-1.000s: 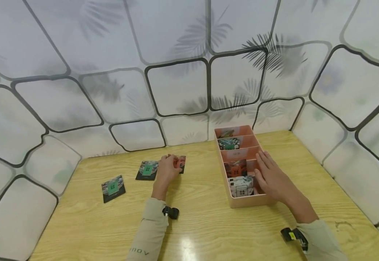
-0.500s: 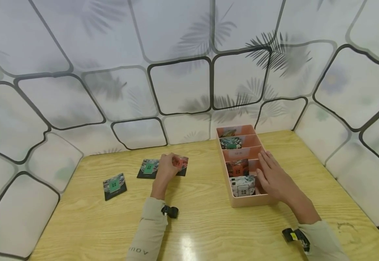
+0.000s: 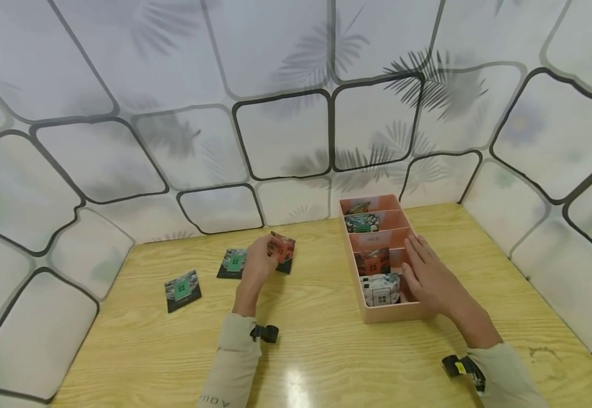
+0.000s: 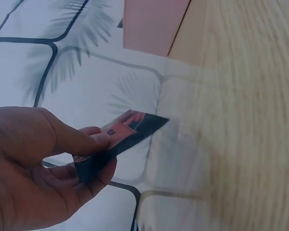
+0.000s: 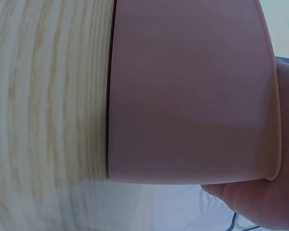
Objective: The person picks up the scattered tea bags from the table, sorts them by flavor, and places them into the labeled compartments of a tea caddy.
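Note:
My left hand [image 3: 259,263] pinches a flat square red-and-black sachet [image 3: 286,252] between thumb and fingers. In the left wrist view, the sachet [image 4: 135,126] is tilted and held off the tabletop. My right hand [image 3: 430,280] rests along the right rim of a pink divided box [image 3: 392,313], its fingers straight. The box holds a white sachet stack [image 3: 381,290] in its front compartment and a red sachet [image 3: 372,262] behind that. Farther back are a green-labelled sachet [image 3: 362,223] and a yellowish one [image 3: 358,208]. The right wrist view is mostly filled by the box wall [image 5: 192,96].
Two green-labelled sachets lie on the wooden table [image 3: 326,351]: one [image 3: 231,263] beside my left hand, partly covered by it, the other [image 3: 182,290] farther left. A patterned fabric wall [image 3: 290,141] borders the table at the back and sides.
The red-and-black sachet, earlier mostly covered by my left hand, is now lifted and tilted, showing more of its face. My right hand stays on the box rim.

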A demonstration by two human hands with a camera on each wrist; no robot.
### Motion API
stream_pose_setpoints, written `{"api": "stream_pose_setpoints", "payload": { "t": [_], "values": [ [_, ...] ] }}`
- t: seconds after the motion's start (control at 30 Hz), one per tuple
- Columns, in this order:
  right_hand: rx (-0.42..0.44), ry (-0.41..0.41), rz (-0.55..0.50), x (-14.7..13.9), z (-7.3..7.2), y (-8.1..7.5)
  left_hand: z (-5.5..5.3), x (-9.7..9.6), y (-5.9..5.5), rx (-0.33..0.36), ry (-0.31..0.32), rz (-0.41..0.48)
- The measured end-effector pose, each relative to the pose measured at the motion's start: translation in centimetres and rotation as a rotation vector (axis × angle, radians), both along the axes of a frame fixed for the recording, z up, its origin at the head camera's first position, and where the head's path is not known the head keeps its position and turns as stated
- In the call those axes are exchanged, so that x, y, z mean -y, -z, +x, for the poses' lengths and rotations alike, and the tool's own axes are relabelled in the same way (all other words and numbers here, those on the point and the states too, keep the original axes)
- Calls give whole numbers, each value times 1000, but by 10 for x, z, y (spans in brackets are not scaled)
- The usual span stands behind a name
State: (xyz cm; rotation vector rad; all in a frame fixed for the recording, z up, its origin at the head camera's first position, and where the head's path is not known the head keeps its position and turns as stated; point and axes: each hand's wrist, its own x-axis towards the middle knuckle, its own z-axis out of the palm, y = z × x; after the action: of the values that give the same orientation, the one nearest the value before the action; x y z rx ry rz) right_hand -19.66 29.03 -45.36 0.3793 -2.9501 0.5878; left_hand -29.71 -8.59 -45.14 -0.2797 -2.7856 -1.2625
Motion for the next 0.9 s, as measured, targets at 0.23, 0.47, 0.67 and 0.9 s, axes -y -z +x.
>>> {"api": "stream_pose_setpoints", "payload": {
  "t": [0.23, 0.47, 0.67, 0.9],
  "values": [
    [-13, -2, 6, 1, 0, 2, 10, -3, -12, -64, 17, 51],
    [-4, -7, 4, 1, -1, 5, 17, -6, -24, -147, 39, 143],
    [3, -9, -4, 0, -1, 2, 23, -13, -36, -218, 103, 222],
    [7, -5, -6, 0, -1, -1, 27, -21, -46, -235, 146, 306]
  ]
}}
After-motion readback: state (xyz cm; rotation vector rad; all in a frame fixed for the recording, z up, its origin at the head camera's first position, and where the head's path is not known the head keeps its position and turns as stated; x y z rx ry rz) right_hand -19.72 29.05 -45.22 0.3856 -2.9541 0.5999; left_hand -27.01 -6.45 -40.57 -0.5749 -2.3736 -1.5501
